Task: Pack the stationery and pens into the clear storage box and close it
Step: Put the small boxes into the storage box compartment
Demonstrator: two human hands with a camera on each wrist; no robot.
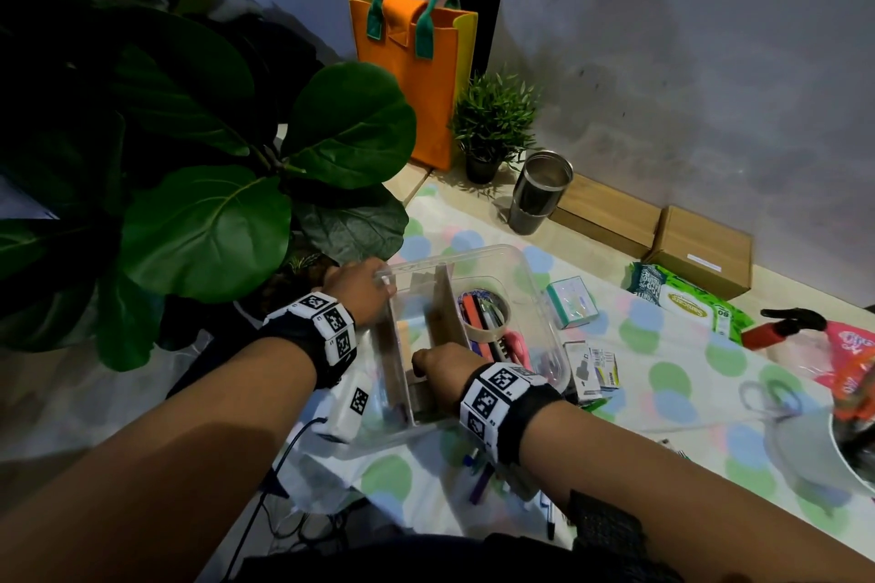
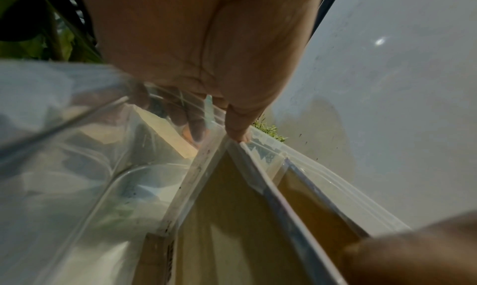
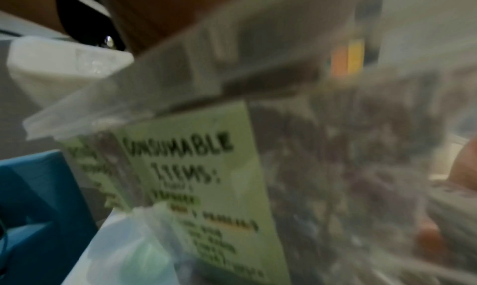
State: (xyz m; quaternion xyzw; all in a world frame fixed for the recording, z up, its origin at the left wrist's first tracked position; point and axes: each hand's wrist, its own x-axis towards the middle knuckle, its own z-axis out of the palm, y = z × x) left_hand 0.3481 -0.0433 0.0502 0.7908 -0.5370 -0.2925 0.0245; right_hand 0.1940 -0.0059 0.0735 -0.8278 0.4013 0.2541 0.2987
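The clear storage box (image 1: 530, 279) sits on the dotted cloth with cardboard dividers (image 1: 445, 298) standing inside. My left hand (image 1: 384, 286) grips its far left corner: the thumb lies on the rim and the fingers (image 2: 193, 126) show through the wall. My right hand (image 1: 428, 369) reaches into the near middle compartment, its fingers curled over the near end of a divider (image 2: 232, 207). The right compartment holds a tape roll (image 1: 484, 312), pens and pink scissors (image 1: 517, 342). A green label (image 3: 206, 177) sticks to the box wall. Loose pens (image 1: 478, 473) lie under my right wrist.
A small teal box (image 1: 570, 303) and small packs (image 1: 594, 369) lie right of the storage box. Further right are wet wipes (image 1: 686, 301), clear-handled scissors (image 1: 772, 398) and a white bowl (image 1: 847, 454). A steel tumbler (image 1: 540, 189) and cardboard boxes (image 1: 700, 251) line the wall. A large plant (image 1: 203, 223) crowds the left.
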